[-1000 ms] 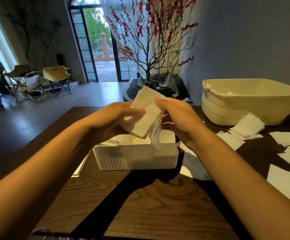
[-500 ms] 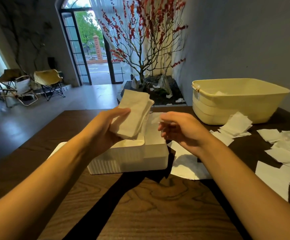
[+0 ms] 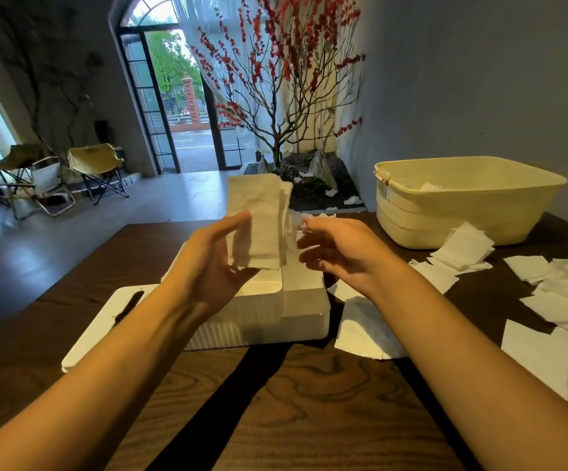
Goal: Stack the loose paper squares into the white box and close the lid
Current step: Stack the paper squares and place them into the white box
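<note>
Paper squares (image 3: pixel 259 226) pinched upright in left fingers (image 3: pixel 238 220).

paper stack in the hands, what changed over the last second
The right hand let go of the paper stack and drew back to the right, open. The left hand alone grips the stack now, upright above the white box. Box, lid and loose squares stayed put.
</note>
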Available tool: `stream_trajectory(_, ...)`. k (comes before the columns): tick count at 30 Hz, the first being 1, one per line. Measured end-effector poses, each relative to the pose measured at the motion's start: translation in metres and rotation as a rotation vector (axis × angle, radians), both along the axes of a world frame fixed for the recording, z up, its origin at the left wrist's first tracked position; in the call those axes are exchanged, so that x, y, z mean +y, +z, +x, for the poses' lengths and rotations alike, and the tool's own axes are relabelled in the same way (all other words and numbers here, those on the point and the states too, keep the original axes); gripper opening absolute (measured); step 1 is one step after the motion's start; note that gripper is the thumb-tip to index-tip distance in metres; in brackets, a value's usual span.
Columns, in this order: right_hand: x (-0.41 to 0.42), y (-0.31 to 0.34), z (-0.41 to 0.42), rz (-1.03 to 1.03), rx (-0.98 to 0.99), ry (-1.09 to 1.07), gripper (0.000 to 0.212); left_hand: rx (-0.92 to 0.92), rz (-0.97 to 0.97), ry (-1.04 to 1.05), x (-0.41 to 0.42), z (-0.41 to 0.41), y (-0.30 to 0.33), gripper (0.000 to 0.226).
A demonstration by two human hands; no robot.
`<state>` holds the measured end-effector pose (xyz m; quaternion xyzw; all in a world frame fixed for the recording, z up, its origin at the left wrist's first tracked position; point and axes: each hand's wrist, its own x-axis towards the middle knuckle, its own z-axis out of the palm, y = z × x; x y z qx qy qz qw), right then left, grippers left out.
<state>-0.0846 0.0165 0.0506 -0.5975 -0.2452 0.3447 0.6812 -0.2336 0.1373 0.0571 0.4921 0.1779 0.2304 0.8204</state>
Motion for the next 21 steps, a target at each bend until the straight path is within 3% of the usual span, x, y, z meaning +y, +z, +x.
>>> stream_trajectory(5, 0.005, -0.004, -0.002, -0.08, -0.056, 0.082, 0.02, -0.055, -0.074, -0.071, 0.0, -0.004, -0.004, 0.048)
stream_trajectory(9, 0.014, -0.002, -0.007, -0.128, -0.135, 0.114, 0.018, -0.057, 0.118, -0.097, -0.001, -0.003, -0.005, 0.045)
stream_trajectory(14, 0.02, 0.002, -0.006, -0.119, -0.172, 0.105, 0.023, 0.112, 0.358, -0.122, 0.007, -0.003, -0.003, 0.041)
stream_trajectory(17, 0.02, 0.007, -0.006, -0.133, -0.166, 0.166, 0.015, 0.219, 0.394, -0.061, 0.014, -0.003, -0.001, 0.038)
stream_trajectory(19, 0.019, 0.009, -0.008, -0.108, -0.127, 0.226, 0.02, 0.258, 0.411, -0.048, 0.02, -0.002, -0.001, 0.048)
stream_trajectory(21, 0.02, 0.012, -0.008, -0.078, -0.065, 0.29, 0.03, 0.278, 0.418, -0.044, 0.022, -0.002, 0.002, 0.041)
